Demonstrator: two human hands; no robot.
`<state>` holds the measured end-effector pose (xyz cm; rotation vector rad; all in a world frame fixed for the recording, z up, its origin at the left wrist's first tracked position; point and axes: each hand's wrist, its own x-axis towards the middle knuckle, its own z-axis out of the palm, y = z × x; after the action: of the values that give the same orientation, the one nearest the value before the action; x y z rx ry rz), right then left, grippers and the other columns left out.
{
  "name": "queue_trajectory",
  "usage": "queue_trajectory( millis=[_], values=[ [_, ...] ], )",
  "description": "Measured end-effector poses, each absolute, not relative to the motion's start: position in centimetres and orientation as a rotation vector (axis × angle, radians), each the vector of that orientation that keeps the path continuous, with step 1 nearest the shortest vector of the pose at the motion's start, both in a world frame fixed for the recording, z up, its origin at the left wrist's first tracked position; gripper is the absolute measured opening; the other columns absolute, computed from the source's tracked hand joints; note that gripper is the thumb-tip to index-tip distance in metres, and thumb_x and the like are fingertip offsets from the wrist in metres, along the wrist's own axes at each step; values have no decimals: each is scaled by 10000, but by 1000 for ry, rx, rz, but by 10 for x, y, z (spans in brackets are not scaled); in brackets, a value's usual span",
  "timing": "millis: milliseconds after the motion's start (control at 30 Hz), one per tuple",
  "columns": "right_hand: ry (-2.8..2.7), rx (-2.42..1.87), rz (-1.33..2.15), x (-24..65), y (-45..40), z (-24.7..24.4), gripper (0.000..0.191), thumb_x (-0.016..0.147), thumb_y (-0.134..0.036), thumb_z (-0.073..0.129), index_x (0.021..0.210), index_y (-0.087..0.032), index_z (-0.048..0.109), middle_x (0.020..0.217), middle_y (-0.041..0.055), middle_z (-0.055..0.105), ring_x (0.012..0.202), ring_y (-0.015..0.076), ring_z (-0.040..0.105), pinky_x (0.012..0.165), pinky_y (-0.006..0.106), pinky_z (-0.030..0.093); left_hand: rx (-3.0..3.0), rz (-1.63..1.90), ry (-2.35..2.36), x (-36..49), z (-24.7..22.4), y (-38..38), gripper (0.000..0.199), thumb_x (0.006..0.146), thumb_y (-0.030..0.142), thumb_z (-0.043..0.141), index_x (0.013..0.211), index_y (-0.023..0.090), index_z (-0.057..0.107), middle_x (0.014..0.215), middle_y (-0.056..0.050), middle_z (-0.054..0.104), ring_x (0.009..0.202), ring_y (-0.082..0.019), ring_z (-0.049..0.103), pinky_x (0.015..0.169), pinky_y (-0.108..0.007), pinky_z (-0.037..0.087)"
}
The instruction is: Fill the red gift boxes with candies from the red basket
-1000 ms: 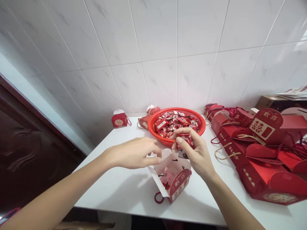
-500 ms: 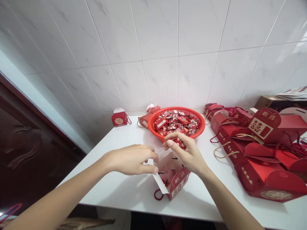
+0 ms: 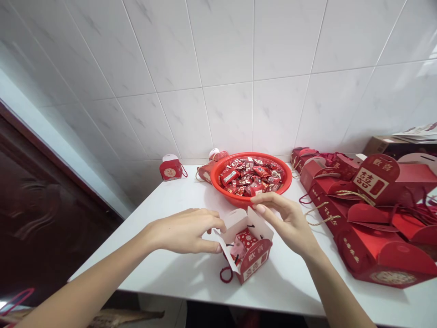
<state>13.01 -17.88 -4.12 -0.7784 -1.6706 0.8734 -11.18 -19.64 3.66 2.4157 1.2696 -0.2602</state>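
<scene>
An opened red box (image 3: 254, 262) with white inner flaps stands near the table's front edge. Inside it lie a red packet with white dots (image 3: 246, 238) and something pink. My left hand (image 3: 191, 230) is at the box's left flap, thumb and fingers apart around its edge. At the right flap's upper corner is my right hand (image 3: 285, 221), its thumb and index fingertips close to that corner; whether they pinch it is unclear. Behind the box sits a red plastic basket (image 3: 221, 193) full of red wrapped sweets (image 3: 251, 175).
Many red boxes (image 3: 385, 246) with cords crowd the white table's (image 3: 170, 278) right side. A small red box (image 3: 171, 170) stands at the back left, and another (image 3: 205, 171) leans beside the basket. A tiled wall rises behind.
The dotted red packet has gone from my right hand into the open box. My right hand has moved right to the right flap, while my left hand has barely shifted.
</scene>
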Motion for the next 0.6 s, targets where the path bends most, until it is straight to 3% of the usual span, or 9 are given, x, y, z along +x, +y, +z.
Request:
queue_trajectory(
  millis=[167, 267, 367, 500, 600],
  values=[
    [-1603, -877, 762, 141, -197, -68, 164, 914, -375, 654, 930, -217, 698, 900, 43, 725, 834, 189, 684, 766, 292, 557, 2451, -61, 1376, -103, 25, -196, 473, 918, 478, 564, 1335, 255, 573, 1161, -56, 717, 976, -254, 677, 815, -325, 486],
    [-1692, -835, 771, 142, -211, -77, 169, 902, -362, 672, 1004, -230, 699, 960, 61, 731, 898, 213, 690, 800, 317, 563, 2442, -19, 1441, -97, 19, -195, 639, 902, 494, 578, 1477, 261, 423, 1089, -57, 727, 926, -266, 678, 780, -336, 489],
    [-1768, -780, 754, 144, -218, -79, 176, 887, -350, 693, 1030, -249, 703, 1071, 83, 720, 997, 239, 676, 847, 344, 553, 2445, 26, 1373, -97, 15, -194, 655, 915, 490, 566, 1511, 297, 373, 1159, -59, 709, 958, -261, 668, 802, -333, 485],
    [-1809, -769, 862, 148, -222, -78, 140, 887, -375, 688, 899, -237, 664, 1145, 86, 695, 1017, 235, 659, 844, 334, 534, 2491, -6, 1245, -103, 12, -190, 343, 966, 460, 508, 1233, 285, 632, 1113, -47, 691, 945, -231, 654, 811, -307, 465],
    [-1861, -781, 972, 148, -224, -78, 236, 881, -400, 691, 775, -219, 584, 1131, 74, 702, 974, 221, 658, 825, 325, 521, 2506, -38, 1281, -104, 8, -187, 301, 972, 467, 494, 1013, 237, 685, 986, -43, 679, 872, -218, 646, 758, -293, 456]
  ],
)
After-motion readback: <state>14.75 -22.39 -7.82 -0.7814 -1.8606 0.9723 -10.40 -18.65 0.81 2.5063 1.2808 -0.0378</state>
